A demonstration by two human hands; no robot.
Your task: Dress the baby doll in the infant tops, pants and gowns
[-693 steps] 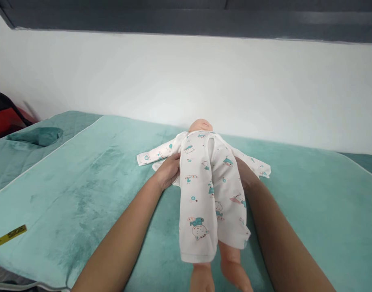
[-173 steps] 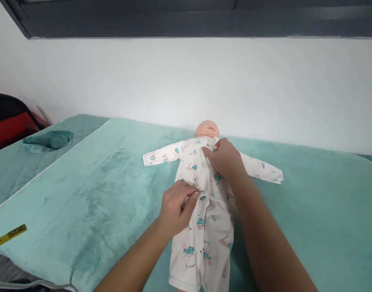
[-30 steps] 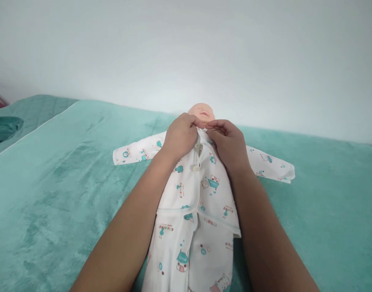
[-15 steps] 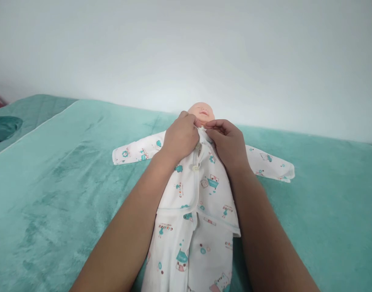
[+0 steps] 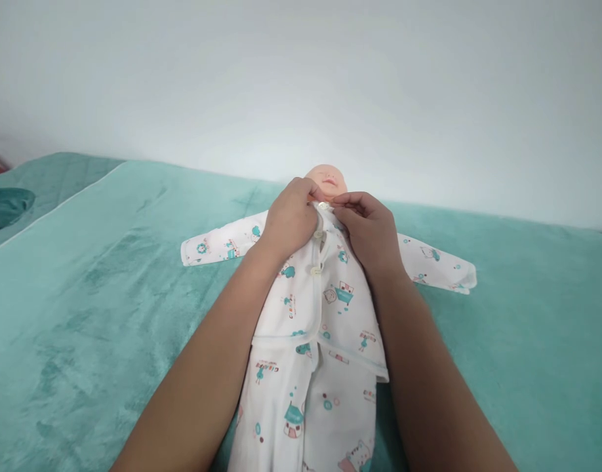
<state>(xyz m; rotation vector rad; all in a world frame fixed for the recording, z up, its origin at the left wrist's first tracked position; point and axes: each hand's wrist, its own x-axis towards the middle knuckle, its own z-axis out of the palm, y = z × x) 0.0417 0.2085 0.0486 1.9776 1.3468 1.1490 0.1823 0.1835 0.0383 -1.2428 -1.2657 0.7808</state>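
Note:
A baby doll (image 5: 326,178) lies on its back on a teal blanket (image 5: 104,282), dressed in a white printed shirt (image 5: 321,295) and matching trousers (image 5: 301,413). Both my hands sit at the shirt's collar just under the doll's chin. My left hand (image 5: 291,219) is closed, pinching the left edge of the collar. My right hand (image 5: 367,229) is closed, pinching the right edge, and a small button shows between the fingertips. Two more buttons run down the shirt front below. The sleeves lie spread out to both sides.
A white wall rises right behind the doll's head. A dark teal cloth bundle (image 5: 6,206) lies at the far left on a quilted cover (image 5: 45,177). The blanket stretches wide on both sides of the doll.
Over the last second my hands have stayed at the collar, with only small finger shifts; the top button now shows between them. Earlier they worked lower on the shirt front.

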